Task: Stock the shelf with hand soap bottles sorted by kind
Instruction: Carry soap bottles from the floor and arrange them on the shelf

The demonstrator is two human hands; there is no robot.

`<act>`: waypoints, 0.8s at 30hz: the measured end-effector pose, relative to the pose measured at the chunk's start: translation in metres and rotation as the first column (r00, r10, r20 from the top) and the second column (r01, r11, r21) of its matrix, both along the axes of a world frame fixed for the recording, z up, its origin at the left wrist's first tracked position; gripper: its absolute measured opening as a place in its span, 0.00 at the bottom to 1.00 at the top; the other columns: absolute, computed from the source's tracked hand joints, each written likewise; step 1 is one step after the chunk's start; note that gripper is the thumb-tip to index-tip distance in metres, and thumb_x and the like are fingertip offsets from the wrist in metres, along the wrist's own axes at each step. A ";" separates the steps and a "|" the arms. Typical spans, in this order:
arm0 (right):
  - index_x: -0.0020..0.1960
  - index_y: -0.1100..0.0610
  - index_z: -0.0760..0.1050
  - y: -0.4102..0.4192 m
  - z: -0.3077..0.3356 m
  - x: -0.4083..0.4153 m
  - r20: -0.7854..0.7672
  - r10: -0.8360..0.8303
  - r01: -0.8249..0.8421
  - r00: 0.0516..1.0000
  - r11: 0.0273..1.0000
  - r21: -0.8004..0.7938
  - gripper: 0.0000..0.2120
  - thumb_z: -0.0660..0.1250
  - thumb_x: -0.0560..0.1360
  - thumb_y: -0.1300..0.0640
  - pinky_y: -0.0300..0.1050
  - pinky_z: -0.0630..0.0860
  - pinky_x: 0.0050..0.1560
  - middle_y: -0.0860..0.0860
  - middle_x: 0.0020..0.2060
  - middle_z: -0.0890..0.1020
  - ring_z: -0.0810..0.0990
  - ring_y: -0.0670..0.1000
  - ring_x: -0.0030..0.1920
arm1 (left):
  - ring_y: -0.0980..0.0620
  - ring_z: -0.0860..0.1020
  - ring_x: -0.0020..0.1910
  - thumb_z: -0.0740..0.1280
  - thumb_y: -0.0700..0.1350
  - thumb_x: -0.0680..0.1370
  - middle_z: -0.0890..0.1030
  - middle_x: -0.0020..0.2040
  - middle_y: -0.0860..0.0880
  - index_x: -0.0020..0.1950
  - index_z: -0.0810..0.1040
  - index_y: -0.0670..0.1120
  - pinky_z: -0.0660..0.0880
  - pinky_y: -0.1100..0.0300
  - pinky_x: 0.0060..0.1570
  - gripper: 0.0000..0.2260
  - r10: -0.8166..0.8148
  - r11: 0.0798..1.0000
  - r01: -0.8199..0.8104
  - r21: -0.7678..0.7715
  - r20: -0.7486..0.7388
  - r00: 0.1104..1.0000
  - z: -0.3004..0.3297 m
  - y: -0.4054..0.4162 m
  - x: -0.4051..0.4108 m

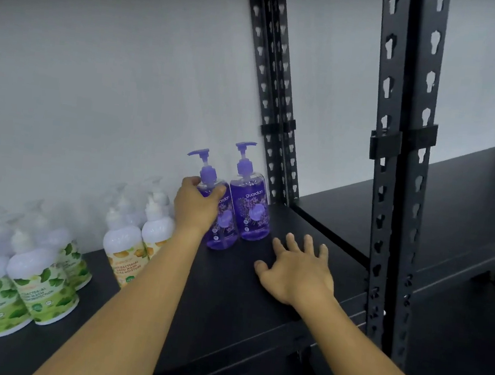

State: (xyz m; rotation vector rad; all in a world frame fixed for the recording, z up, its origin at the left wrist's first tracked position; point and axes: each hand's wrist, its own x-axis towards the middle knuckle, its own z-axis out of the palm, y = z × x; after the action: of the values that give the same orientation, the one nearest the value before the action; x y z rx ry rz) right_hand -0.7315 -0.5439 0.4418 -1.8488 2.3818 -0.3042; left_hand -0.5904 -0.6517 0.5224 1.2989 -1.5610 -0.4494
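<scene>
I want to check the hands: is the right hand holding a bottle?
No, the right hand lies open on the shelf; only the left hand grips a purple bottle.

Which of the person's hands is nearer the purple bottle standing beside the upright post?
Left. The left hand grips the neighbouring purple bottle, right beside that bottle; the right hand rests on the shelf in front.

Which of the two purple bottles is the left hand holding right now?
The left purple bottle, beside the orange-label bottles. The left hand wraps its shoulder below the pump; the right purple bottle stands untouched.
</scene>
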 end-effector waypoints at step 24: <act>0.81 0.50 0.50 0.001 0.001 0.001 0.029 -0.006 0.006 1.000 1.000 -0.024 0.35 0.47 0.79 0.35 0.64 0.42 0.76 0.53 0.80 0.49 0.43 0.62 0.79 | 0.45 0.77 0.61 0.72 0.48 0.76 0.75 0.66 0.45 0.69 0.67 0.45 0.78 0.52 0.55 0.25 -0.119 0.986 0.118 0.118 -0.001 0.993 0.012 0.003 0.005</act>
State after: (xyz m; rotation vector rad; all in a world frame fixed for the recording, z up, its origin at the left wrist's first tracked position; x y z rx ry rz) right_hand -0.7302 -0.5431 0.4430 -1.8346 2.3752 -0.3591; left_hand -0.5850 -0.6484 0.5346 1.3011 -1.6437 -0.6208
